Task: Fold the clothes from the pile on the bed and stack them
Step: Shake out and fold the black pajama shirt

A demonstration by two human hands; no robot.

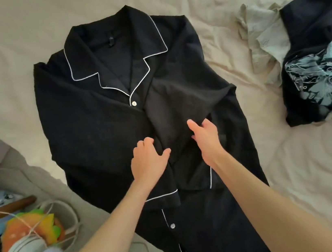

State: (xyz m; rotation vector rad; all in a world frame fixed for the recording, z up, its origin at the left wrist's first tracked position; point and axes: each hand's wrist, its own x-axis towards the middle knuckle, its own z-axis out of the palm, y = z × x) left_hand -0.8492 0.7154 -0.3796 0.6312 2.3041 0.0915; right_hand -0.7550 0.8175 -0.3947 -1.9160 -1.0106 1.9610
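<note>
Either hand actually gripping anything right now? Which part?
Nothing gripped. The left hand and right hand lie open on the black pajama shirt, on the folded-in sleeves at its middle; contact only.

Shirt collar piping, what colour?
White piping on the black shirt collar; clearest in the head view, the only one.

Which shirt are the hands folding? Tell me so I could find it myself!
Look at the cream bed sheet; in its middle a big black pyjama shirt lies spread out, with the left hand and right hand on it. Only it has thin white piping along the collar and white buttons, unlike the crumpled clothes pile to the right.
</note>
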